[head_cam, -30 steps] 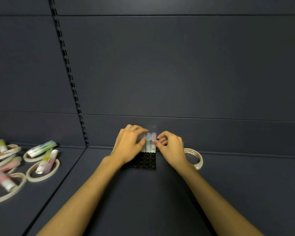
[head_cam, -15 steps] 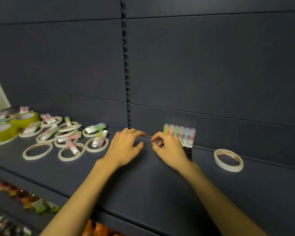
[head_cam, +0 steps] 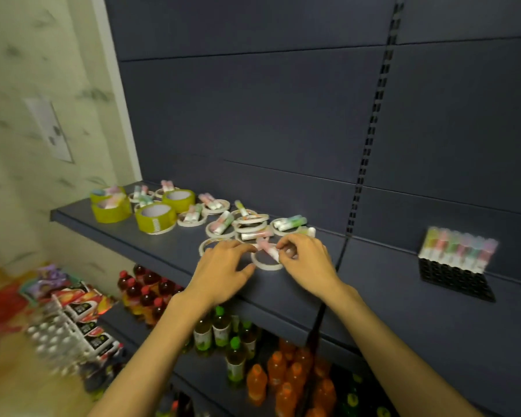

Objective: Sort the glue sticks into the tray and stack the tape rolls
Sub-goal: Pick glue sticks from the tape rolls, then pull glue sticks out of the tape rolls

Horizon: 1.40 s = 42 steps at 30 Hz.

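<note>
I see my right hand (head_cam: pixel 306 263) pinching a pink glue stick (head_cam: pixel 267 250) between thumb and fingertips, the stick lying across a white tape ring (head_cam: pixel 266 265) directly under my fingers. My left hand (head_cam: pixel 223 270) sits just beside it, fingers loosely spread over the shelf (head_cam: pixel 169 248) and holding nothing, with another ring (head_cam: pixel 206 245) at its fingertips. Beyond both hands lie more rings and sticks, some sticks resting in rings; yellow tape rolls (head_cam: pixel 155 216) stand further off to the left. Well off to the right of my right hand, the black tray (head_cam: pixel 454 279) holds a row of upright sticks (head_cam: pixel 457 249).
</note>
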Tool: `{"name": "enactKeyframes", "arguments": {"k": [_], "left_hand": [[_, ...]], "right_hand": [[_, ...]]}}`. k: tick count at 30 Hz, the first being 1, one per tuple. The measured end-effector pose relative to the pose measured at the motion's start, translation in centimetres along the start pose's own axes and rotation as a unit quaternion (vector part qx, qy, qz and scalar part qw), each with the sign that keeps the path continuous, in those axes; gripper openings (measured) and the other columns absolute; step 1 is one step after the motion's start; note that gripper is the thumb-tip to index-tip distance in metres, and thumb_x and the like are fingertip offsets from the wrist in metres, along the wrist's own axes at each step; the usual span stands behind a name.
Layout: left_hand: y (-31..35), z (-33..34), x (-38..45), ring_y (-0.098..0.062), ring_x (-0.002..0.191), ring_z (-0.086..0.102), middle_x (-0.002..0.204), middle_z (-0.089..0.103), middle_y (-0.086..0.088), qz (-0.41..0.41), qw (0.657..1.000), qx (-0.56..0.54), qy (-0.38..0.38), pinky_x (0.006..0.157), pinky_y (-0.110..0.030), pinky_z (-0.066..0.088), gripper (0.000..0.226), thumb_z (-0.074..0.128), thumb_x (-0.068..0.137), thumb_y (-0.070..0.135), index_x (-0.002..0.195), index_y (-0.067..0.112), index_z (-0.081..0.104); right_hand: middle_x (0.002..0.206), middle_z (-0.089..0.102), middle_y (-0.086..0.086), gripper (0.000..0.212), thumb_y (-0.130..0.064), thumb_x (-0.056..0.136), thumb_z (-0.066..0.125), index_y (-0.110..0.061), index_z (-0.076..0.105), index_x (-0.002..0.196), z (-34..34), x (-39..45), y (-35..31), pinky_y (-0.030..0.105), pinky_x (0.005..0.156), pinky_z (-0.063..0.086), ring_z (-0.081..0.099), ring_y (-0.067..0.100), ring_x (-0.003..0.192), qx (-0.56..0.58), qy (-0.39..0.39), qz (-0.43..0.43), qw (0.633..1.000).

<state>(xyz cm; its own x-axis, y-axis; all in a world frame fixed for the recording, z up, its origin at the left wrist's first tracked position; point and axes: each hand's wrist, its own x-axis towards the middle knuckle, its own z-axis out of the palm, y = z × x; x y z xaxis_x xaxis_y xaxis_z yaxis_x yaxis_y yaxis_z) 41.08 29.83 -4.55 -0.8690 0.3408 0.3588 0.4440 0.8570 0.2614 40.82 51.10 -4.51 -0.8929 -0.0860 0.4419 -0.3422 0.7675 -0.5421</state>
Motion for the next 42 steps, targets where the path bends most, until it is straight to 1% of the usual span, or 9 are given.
{"name": "enactKeyframes", "arguments": {"k": [3, 11, 20, 24, 26, 30, 35, 39, 42], "left_hand": [[-4.6, -1.1, -1.4, -0.019, 0.126, 0.049, 0.137, 0.056, 0.010, -0.014, 1.000, 0.006, -0.014, 0.097, -0.042, 0.045, 0.039, 0.055, 0.093, 0.043, 0.131, 0.034, 0.057], [-12.0, -1.3, -0.6, -0.017, 0.118, 0.051, 0.131, 0.058, 0.009, -0.007, 0.999, -0.015, -0.035, 0.096, -0.043, 0.045, 0.037, 0.056, 0.094, 0.043, 0.129, 0.033, 0.058], [-15.1, 0.8, 4.6, -0.012, 0.112, 0.049, 0.121, 0.062, 0.012, 0.114, 0.990, 0.002, -0.078, 0.091, -0.032, 0.040, 0.043, 0.058, 0.089, 0.059, 0.124, 0.035, 0.064], [-16.2, 1.0, 6.3, -0.009, 0.107, 0.049, 0.111, 0.065, 0.014, 0.185, 0.979, 0.012, -0.086, 0.090, -0.028, 0.035, 0.034, 0.055, 0.092, 0.057, 0.116, 0.036, 0.069], [-16.7, 1.0, 6.7, -0.009, 0.108, 0.049, 0.110, 0.063, 0.012, 0.213, 0.973, 0.022, -0.082, 0.091, -0.026, 0.032, 0.029, 0.052, 0.097, 0.050, 0.115, 0.034, 0.068], [-18.2, 0.5, 6.9, -0.012, 0.103, 0.054, 0.108, 0.065, 0.008, 0.226, 0.972, -0.026, -0.061, 0.090, -0.029, 0.040, 0.022, 0.054, 0.099, 0.040, 0.111, 0.027, 0.068], [-21.7, -1.2, 7.2, -0.009, 0.097, 0.053, 0.101, 0.062, 0.009, 0.228, 0.972, -0.060, -0.023, 0.084, -0.031, 0.045, 0.013, 0.059, 0.097, 0.031, 0.106, 0.026, 0.067], [-24.5, -2.4, 7.9, -0.010, 0.096, 0.052, 0.102, 0.062, 0.008, 0.211, 0.973, -0.084, 0.030, 0.082, -0.031, 0.046, 0.012, 0.061, 0.096, 0.023, 0.107, 0.022, 0.067], [-26.0, -2.8, 8.9, -0.015, 0.093, 0.055, 0.102, 0.062, 0.007, 0.200, 0.974, -0.084, 0.061, 0.078, -0.035, 0.049, 0.023, 0.050, 0.098, 0.034, 0.107, 0.022, 0.068]], "right_hand": [[0.093, 0.071, -0.012, 0.010, -0.024, 0.087, 0.066, -0.028, 0.070, 0.095, 3.2, 1.1, -2.6, 0.035, 0.079, 0.056, 0.064, 0.004, 0.079, 0.008, -0.009, 0.008, 1.000], [0.093, 0.067, -0.011, 0.015, -0.020, 0.086, 0.063, -0.030, 0.069, 0.096, 7.5, 4.4, -5.0, 0.037, 0.078, 0.058, 0.063, 0.003, 0.080, -0.029, -0.018, 0.036, 0.999], [0.083, 0.069, -0.011, 0.015, -0.018, 0.086, 0.062, -0.028, 0.069, 0.094, 9.4, 10.4, -4.1, 0.040, 0.073, 0.057, 0.064, 0.005, 0.076, -0.037, 0.030, 0.059, 0.997], [0.078, 0.070, -0.007, 0.017, -0.012, 0.086, 0.060, -0.025, 0.069, 0.092, 10.6, 12.9, -4.2, 0.038, 0.073, 0.057, 0.065, 0.007, 0.074, -0.025, 0.034, 0.070, 0.997], [0.078, 0.070, -0.007, 0.016, -0.012, 0.086, 0.060, -0.023, 0.070, 0.093, 11.2, 13.9, -4.1, 0.035, 0.073, 0.056, 0.064, 0.007, 0.075, -0.025, 0.020, 0.079, 0.996], [0.078, 0.067, -0.008, 0.015, -0.011, 0.087, 0.061, -0.021, 0.069, 0.094, 12.3, 15.3, -4.3, 0.028, 0.072, 0.052, 0.063, 0.006, 0.077, -0.032, 0.002, 0.107, 0.994], [0.074, 0.067, 0.000, 0.009, -0.014, 0.089, 0.061, -0.015, 0.069, 0.086, 14.1, 17.4, -5.5, 0.033, 0.069, 0.052, 0.065, 0.017, 0.075, -0.057, -0.007, 0.139, 0.989], [0.074, 0.069, 0.009, 0.013, -0.017, 0.085, 0.066, -0.007, 0.071, 0.079, 15.8, 19.2, -6.4, 0.044, 0.072, 0.058, 0.067, 0.025, 0.074, -0.083, -0.023, 0.204, 0.975], [0.076, 0.066, 0.010, 0.017, -0.019, 0.087, 0.066, -0.009, 0.066, 0.074, 16.9, 19.6, -7.2, 0.040, 0.069, 0.056, 0.067, 0.026, 0.078, -0.103, -0.028, 0.234, 0.966]]}}
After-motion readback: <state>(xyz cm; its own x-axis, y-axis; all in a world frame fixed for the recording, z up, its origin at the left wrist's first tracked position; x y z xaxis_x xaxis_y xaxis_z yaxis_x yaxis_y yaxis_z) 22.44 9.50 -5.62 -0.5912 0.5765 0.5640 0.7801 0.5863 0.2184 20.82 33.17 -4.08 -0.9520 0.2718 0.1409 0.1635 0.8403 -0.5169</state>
